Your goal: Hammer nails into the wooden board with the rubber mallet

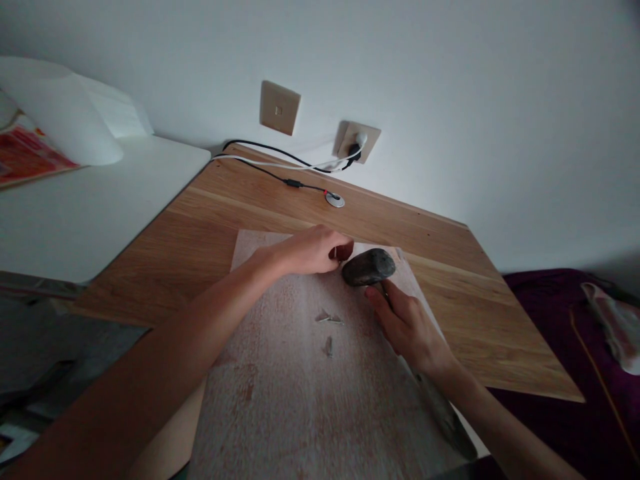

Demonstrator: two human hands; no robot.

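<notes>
Over the far part of a board (280,373), a hammer (367,268) is gripped just below its head by the right hand (404,323). The left hand (320,250), curled close by, its contents hidden, is best kept clear.

The only view comes from a camera on the person's head, looking forward and down, so the bare left forearm (200,337) enters at lower left and the bare right forearm (483,403) at lower right. The left hand (317,250) and right hand (407,323) fall near mid-frame. A whitish, worn wooden board (280,400) lies close below, cut by the bottom edge. Beyond, a brown wood-grain tabletop (480,313) slants down rightward, and a plain white wall (450,100) fills the top.
</notes>
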